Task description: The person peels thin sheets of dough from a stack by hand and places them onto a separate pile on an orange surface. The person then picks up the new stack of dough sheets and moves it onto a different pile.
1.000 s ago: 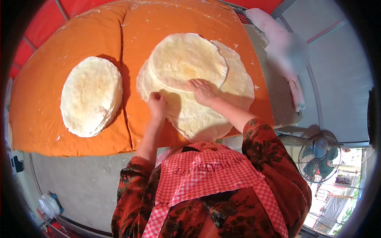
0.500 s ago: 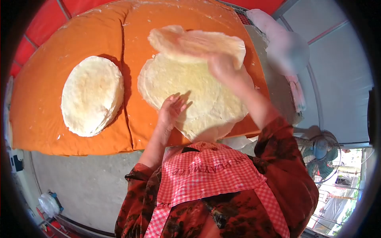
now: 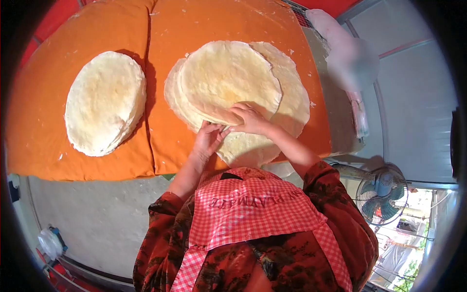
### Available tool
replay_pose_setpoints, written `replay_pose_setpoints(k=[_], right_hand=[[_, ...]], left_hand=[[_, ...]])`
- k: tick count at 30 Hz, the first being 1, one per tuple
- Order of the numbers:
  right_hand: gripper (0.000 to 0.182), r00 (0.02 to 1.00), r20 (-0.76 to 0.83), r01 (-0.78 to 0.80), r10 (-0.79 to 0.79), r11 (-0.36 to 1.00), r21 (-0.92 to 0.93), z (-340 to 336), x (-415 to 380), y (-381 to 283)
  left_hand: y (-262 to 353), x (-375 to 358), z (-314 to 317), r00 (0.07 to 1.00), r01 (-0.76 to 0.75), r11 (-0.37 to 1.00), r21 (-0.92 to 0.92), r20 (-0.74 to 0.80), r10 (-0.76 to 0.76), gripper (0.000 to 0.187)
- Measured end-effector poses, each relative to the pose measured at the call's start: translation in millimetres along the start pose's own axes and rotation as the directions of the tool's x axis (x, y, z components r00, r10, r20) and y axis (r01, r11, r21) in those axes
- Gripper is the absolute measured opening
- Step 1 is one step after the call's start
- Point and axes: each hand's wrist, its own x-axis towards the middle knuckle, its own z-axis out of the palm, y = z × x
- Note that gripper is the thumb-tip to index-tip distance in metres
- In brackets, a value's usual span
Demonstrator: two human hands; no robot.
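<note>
As two hands [image 3: 210,138] [image 3: 252,120] touch flatbread [image 3: 228,78], two piles [image 3: 105,103]

obstacles: left flatbread pile [image 3: 104,102], right flatbread pile [image 3: 226,75] | passage: orange cloth [image 3: 158,131] between them | right side: fan [image 3: 384,187]

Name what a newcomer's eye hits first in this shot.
The bright orange cloth filling the upper part of the view, with a neat stack of pale flat rounds on the left and a looser, overlapping pile right of it. Then the pile's top round, with the person's left grip and right grip at its near edge. Lastly, the red-and-white checked apron, bottom center.
</note>
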Motion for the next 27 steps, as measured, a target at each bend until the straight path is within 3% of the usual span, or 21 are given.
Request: replay_pose_setpoints(k=[8, 11, 14, 17, 18, 19, 21, 23, 27], right_hand=[[0.047, 0.992, -0.102, 0.077, -0.072, 0.996, 0.039, 3.6, -0.7, 3.4], [0.036, 0.982, -0.184, -0.04, 0.05, 0.998, 0.054, 12.6, 0.3, 1.4], [0.03, 0.939, -0.33, 0.083, -0.092, 0.996, -0.042, 22.7, 5.4, 5.2], [0.027, 0.952, -0.208, -0.18, 0.225, 0.96, 0.216, 30.5, 21.0, 30.0], [0.024, 0.95, -0.103, -0.276, 0.296, 0.946, 0.172, 7.9, 30.8, 32.8], [0.024, 0.956, -0.169, -0.193, 0.239, 0.948, 0.252, -2.9, 46.1, 55.2], [0.026, 0.932, -0.345, -0.066, 0.112, 0.988, 0.142, -26.1, 46.3, 46.0], [0.032, 0.865, -0.492, -0.03, -0.101, 0.967, -0.251, -88.3, 18.7, -36.4], [0.038, 0.884, -0.431, 0.029, -0.181, 0.942, -0.335, -5.6, 2.4, -15.2]], left_hand=[[0.8, -0.3, 5.7, 0.999, -0.004, 1.0, -0.019, -0.05, 0.003, 0.043], [-2.2, 2.3, -6.5, 0.998, 0.01, 1.0, 0.02, -0.068, -0.009, 0.04], [-5.9, 4.6, -9.5, 0.989, 0.013, 1.0, -0.009, -0.149, -0.014, 0.036], [-8.2, 6.7, -9.1, 0.969, 0.014, 1.0, 0.004, -0.246, -0.012, 0.036], [-8.5, 9.1, -10.0, 0.972, 0.006, 1.0, 0.008, -0.236, -0.003, 0.036], [-9.2, 10.3, -12.2, 0.973, 0.0, 1.0, 0.012, -0.23, 0.002, 0.037], [-10.7, 7.9, -13.2, 0.968, 0.004, 1.0, 0.023, -0.249, 0.002, 0.037], [-9.3, 7.2, -8.1, 0.956, 0.011, 0.999, 0.033, -0.292, -0.001, 0.037], [-8.6, 5.7, -9.5, 0.979, -0.003, 1.0, 0.014, -0.202, 0.005, 0.039]])
